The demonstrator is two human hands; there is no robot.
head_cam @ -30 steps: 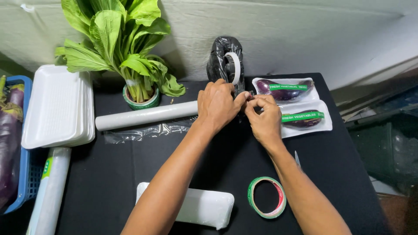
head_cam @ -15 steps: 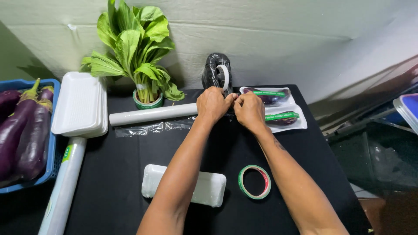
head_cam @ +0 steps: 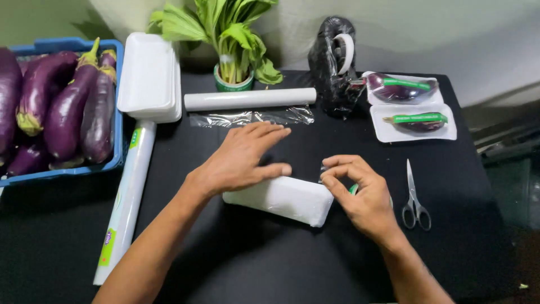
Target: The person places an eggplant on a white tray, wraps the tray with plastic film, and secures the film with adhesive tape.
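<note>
several purple eggplants (head_cam: 62, 107) lie in a blue basket (head_cam: 115, 135) at the far left of your black table (head_cam: 270, 264). next to the basket sits a stack of white foam trays (head_cam: 147, 79), and a long roll in a white box (head_cam: 126, 202) runs down from under it toward you. behind that, green leafy plants (head_cam: 225, 25) stand in a small round cup. a roll of clear wrap (head_cam: 250, 99) lies just in front of the cup, with a bit of shiny film pulled out beside it.

your left hand (head_cam: 242, 160) is spread wide and flat, and its thumb touches the top edge of a white wrapped tray (head_cam: 278, 200) in the middle of the table. the hand holds nothing. your right hand (head_cam: 360, 194) is at the right end of that tray, with the fingertips (head_cam: 332, 169) pinched close together on something small; you cannot tell what it is. a bit of green peeks out from under this hand.

behind your hands a black tape holder (head_cam: 332, 67) stands at the back. to its right two white trays (head_cam: 413, 121) each hold a wrapped eggplant with a green band. a pair of scissors (head_cam: 415, 200) lies near your right hand, not touching it.
</note>
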